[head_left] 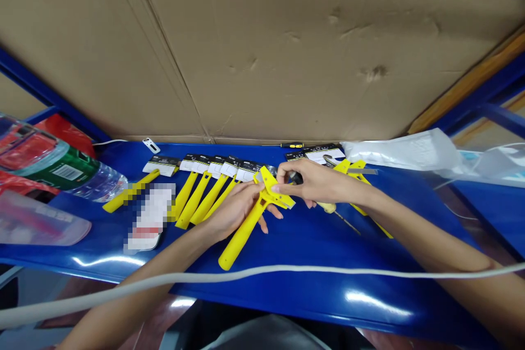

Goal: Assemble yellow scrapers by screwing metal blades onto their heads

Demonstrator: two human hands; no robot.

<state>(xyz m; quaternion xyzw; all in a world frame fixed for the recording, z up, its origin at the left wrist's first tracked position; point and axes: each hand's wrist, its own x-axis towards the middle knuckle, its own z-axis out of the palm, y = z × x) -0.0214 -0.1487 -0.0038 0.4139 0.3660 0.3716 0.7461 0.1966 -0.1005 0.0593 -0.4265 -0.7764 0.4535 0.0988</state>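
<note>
A yellow scraper [245,232] with a broad, flat head is between my hands, its handle slanting down to the left. My left hand [237,206] grips it near the neck, with some fingertips showing beyond it. Over the head, my right hand [308,178] is closed, thumb and fingers pinching at the plastic. Beneath the right hand runs a screwdriver [328,208], its shaft pointing down to the right; whether the palm holds it I cannot tell. More yellow scrapers [346,167] lie beyond the right wrist, one with a metal blade showing.
Several carded yellow scrapers [191,205] lie left of my hands on the blue table [283,249]. A phone [153,219], a bottle [61,161] and a plastic cup [45,221] are further left. Plastic bags [402,150] rest at right. A white cable [287,269] crosses in front.
</note>
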